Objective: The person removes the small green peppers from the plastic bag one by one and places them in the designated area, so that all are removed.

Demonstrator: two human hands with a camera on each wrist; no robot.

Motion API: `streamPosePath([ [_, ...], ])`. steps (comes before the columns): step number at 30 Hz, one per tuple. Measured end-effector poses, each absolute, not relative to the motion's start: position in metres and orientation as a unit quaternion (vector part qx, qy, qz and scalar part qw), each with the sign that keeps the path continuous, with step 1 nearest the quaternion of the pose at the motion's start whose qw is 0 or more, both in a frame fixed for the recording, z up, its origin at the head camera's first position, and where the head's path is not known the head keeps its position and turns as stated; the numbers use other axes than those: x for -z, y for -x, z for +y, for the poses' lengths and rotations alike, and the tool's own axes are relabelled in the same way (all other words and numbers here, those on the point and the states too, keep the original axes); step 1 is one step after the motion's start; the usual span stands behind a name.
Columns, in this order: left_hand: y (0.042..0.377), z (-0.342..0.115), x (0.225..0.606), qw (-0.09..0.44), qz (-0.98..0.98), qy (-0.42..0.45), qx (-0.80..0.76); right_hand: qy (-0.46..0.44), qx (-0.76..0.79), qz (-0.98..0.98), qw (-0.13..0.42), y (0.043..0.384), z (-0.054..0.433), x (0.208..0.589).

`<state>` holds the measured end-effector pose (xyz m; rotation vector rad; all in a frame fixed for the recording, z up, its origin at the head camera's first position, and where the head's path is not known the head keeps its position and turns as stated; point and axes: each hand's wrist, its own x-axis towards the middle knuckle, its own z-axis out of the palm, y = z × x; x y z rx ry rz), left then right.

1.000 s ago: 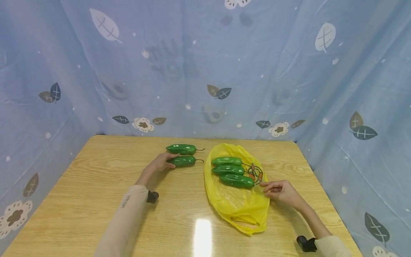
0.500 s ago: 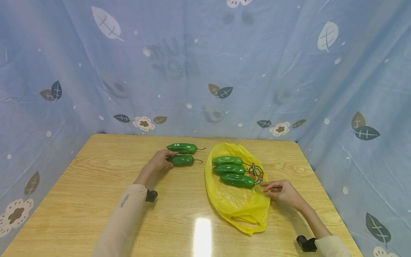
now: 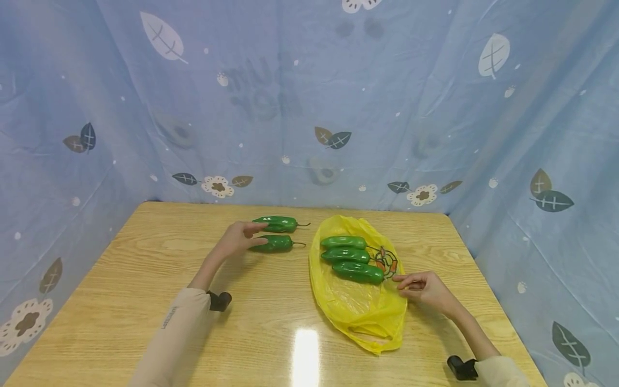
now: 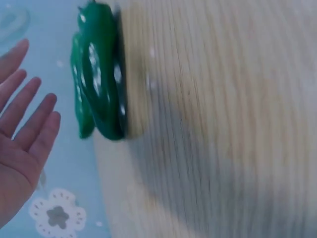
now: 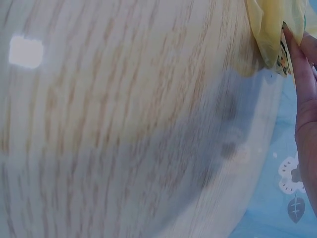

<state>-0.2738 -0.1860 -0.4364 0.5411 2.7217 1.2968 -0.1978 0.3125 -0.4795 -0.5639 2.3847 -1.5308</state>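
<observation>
Two green peppers lie side by side left of the bag: a rear pepper (image 3: 282, 224) and a front pepper (image 3: 279, 243), their thin stems toward the right. My left hand (image 3: 237, 239) hovers at their left ends with fingers spread; the left wrist view has this hand (image 4: 22, 134) apart from the peppers (image 4: 99, 74). A yellow plastic bag (image 3: 355, 317) lies flat on the right, bearing three more green peppers (image 3: 344, 255) in a row. At the bag's right edge my right hand (image 3: 427, 293) pinches the plastic; in the right wrist view its fingers (image 5: 299, 64) meet the bag (image 5: 265, 29).
A wooden table (image 3: 145, 269) carries everything. Its back and sides meet a blue curtain (image 3: 271, 107) printed with leaves and flowers. A printed orange and dark green pattern (image 3: 387, 262) shows on the bag beside the pepper stems. Light glares off the front of the table.
My left hand has let go of the front pepper and drawn slightly back to the left, its fingers spreading. The right hand and bag have stayed put.
</observation>
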Motion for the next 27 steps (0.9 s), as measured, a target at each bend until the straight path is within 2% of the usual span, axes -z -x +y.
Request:
streamPosePath([
  [17, 0.236, -0.153, 0.428, 0.05, 0.809, -0.179, -0.558, 0.191, 0.526, 0.819, 0.129, 0.197, 0.312, 0.479],
  [27, 0.21, -0.141, 0.428, 0.063, 0.792, -0.167, -0.583, 0.193, 0.523, 0.82, 0.126, 0.197, 0.312, 0.479],
])
